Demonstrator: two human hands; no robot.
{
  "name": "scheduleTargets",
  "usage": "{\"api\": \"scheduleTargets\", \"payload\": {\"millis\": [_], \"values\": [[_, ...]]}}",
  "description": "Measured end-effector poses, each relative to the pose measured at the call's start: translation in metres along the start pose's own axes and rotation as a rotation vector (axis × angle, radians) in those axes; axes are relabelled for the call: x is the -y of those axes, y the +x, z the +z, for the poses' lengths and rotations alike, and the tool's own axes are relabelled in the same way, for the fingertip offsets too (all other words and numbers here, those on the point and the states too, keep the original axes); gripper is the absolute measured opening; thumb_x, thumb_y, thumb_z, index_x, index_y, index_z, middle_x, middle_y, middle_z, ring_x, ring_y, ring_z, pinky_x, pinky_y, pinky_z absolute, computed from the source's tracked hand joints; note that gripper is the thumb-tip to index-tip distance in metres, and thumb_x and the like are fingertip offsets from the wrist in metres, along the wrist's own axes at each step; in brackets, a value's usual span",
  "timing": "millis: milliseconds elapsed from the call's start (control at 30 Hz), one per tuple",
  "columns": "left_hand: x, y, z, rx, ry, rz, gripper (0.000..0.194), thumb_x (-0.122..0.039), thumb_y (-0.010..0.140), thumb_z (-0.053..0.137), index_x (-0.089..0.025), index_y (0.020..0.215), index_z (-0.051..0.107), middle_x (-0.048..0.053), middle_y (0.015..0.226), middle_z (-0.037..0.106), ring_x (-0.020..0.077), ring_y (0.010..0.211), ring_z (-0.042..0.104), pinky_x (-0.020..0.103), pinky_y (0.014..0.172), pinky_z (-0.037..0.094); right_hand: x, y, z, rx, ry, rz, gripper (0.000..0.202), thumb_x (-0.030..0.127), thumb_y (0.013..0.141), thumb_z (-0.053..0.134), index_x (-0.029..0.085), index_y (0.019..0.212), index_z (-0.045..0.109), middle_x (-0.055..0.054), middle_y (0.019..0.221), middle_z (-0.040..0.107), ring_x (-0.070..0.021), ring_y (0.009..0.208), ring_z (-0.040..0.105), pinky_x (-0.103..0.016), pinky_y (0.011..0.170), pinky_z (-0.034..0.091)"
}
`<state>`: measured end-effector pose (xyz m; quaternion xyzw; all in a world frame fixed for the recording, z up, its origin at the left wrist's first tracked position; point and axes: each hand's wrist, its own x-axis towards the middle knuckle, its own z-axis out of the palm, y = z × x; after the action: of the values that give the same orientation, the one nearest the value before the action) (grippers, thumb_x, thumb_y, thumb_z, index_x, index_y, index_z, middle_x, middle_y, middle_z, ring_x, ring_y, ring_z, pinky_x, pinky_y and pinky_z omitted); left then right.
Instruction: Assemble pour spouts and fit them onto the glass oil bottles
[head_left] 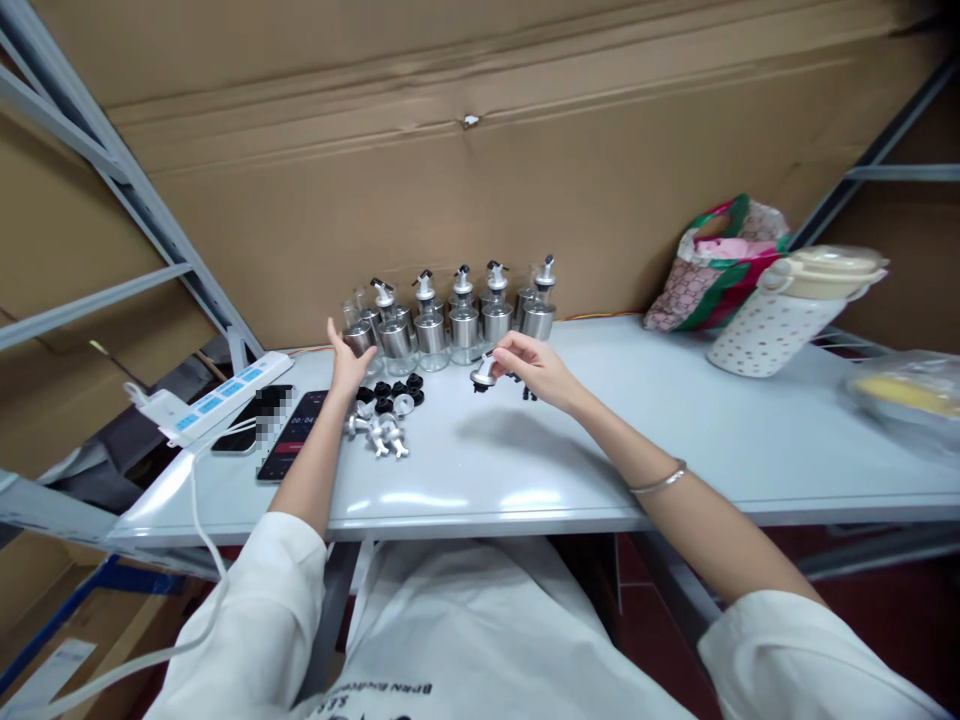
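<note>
Several glass bottles with steel sleeves stand in rows against the cardboard; the front ones, such as the middle bottle [464, 325], carry silver pourer tops with black tips. My left hand [349, 362] is at the leftmost bottle [360, 342], thumb and fingers spread apart around its near side; whether it touches the glass is unclear. Between the fingertips of my right hand [529, 365] is a silver and black pourer top [483, 374], held above the table. Black caps [384, 392] and loose silver pourer parts [386, 435] lie in a pile right of my left forearm. Small black pieces [528, 390] lie under my right hand.
Left on the grey table [480, 500] are a white power strip [232, 397], a dark phone [247, 425] and a phone showing a timer [289, 450]. To the right stand a patterned bag [697, 275], a dotted jug [780, 320] and a plastic-covered bowl [907, 400].
</note>
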<state>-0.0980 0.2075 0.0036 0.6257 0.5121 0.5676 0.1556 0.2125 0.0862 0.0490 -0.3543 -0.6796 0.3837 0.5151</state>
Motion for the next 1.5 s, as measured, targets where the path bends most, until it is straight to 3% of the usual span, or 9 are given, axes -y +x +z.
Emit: {"api": "scheduleTargets", "payload": {"millis": [167, 300, 467, 533, 667, 733, 1000, 1300, 1500], "values": [[-0.013, -0.003, 0.001, -0.113, 0.115, -0.037, 0.09, -0.01, 0.063, 0.072, -0.013, 0.139, 0.024, 0.017, 0.133, 0.047, 0.027, 0.123, 0.051, 0.043, 0.109, 0.037, -0.003, 0.002, -0.001, -0.108, 0.02, -0.034, 0.048, 0.068, 0.069, 0.064, 0.022, 0.07, 0.05, 0.001, 0.066, 0.063, -0.0129, 0.061, 0.061, -0.028, 0.062, 0.054], [-0.045, -0.009, -0.015, -0.228, 0.205, 0.097, 0.094, -0.014, 0.054, 0.079, -0.015, 0.135, 0.031, 0.011, 0.12, 0.049, 0.0256, 0.114, 0.053, 0.039, 0.106, 0.039, -0.003, 0.004, -0.003, -0.256, 0.051, -0.103, 0.049, 0.068, 0.071, 0.062, 0.024, 0.068, 0.042, 0.001, 0.065, 0.064, -0.016, 0.066, 0.065, -0.03, 0.061, 0.055], [-0.09, -0.033, -0.013, -0.381, 0.147, 0.293, 0.061, -0.016, 0.058, 0.074, -0.018, 0.112, 0.043, 0.007, 0.114, 0.045, 0.0228, 0.115, 0.049, 0.037, 0.106, 0.039, -0.003, 0.005, -0.004, -0.427, 0.04, -0.155, 0.049, 0.067, 0.073, 0.061, 0.025, 0.066, 0.037, 0.001, 0.062, 0.063, -0.0172, 0.061, 0.065, -0.03, 0.053, 0.052], [-0.104, -0.052, 0.001, -0.275, 0.039, 0.325, 0.058, -0.019, 0.061, 0.073, -0.02, 0.109, 0.041, 0.005, 0.11, 0.048, 0.0198, 0.105, 0.055, 0.035, 0.097, 0.046, -0.002, 0.003, -0.002, -0.482, 0.024, -0.177, 0.048, 0.066, 0.075, 0.061, 0.025, 0.066, 0.037, 0.002, 0.058, 0.061, -0.0165, 0.058, 0.064, -0.029, 0.049, 0.051], [-0.125, -0.097, 0.035, 0.201, -0.222, 0.252, 0.057, -0.028, 0.064, 0.072, -0.022, 0.109, 0.038, 0.001, 0.095, 0.055, 0.0127, 0.074, 0.059, 0.027, 0.069, 0.051, -0.001, 0.0, 0.003, -0.533, 0.01, -0.241, 0.047, 0.065, 0.075, 0.062, 0.025, 0.066, 0.038, 0.004, 0.053, 0.055, -0.0167, 0.056, 0.064, -0.027, 0.043, 0.049], [-0.13, -0.114, 0.045, 0.337, -0.274, 0.232, 0.057, -0.028, 0.062, 0.072, -0.022, 0.108, 0.039, 0.002, 0.096, 0.055, 0.0129, 0.075, 0.059, 0.026, 0.068, 0.049, -0.001, -0.001, 0.004, -0.543, 0.014, -0.241, 0.045, 0.064, 0.076, 0.061, 0.025, 0.069, 0.039, 0.003, 0.057, 0.058, -0.0175, 0.059, 0.065, -0.028, 0.044, 0.051], [-0.13, -0.129, 0.053, 0.388, -0.41, -0.023, 0.055, -0.03, 0.059, 0.074, -0.023, 0.101, 0.039, -0.002, 0.087, 0.053, 0.0118, 0.069, 0.054, 0.025, 0.064, 0.045, 0.003, -0.005, 0.003, -0.503, -0.052, -0.116, 0.039, 0.063, 0.081, 0.054, 0.026, 0.08, 0.042, -0.003, 0.07, 0.063, -0.0234, 0.077, 0.069, -0.032, 0.052, 0.054], [-0.133, -0.134, 0.057, 0.73, -0.768, -0.323, 0.061, -0.036, 0.061, 0.076, -0.025, 0.105, 0.034, -0.002, 0.083, 0.061, 0.0156, 0.061, 0.064, 0.03, 0.059, 0.051, 0.004, -0.003, 0.004, -0.503, 0.029, -0.061, 0.042, 0.065, 0.077, 0.059, 0.027, 0.084, 0.042, 0.0, 0.069, 0.055, -0.021, 0.074, 0.068, -0.033, 0.056, 0.056], [-0.14, -0.135, 0.052, 0.868, -0.747, -0.308, 0.062, -0.033, 0.06, 0.078, -0.023, 0.105, 0.037, -0.003, 0.078, 0.061, 0.0146, 0.061, 0.063, 0.025, 0.057, 0.048, 0.002, 0.002, 0.003, -0.529, 0.073, -0.066, 0.044, 0.064, 0.078, 0.058, 0.027, 0.078, 0.035, 0.002, 0.066, 0.048, -0.0208, 0.074, 0.068, -0.033, 0.057, 0.056]]}}
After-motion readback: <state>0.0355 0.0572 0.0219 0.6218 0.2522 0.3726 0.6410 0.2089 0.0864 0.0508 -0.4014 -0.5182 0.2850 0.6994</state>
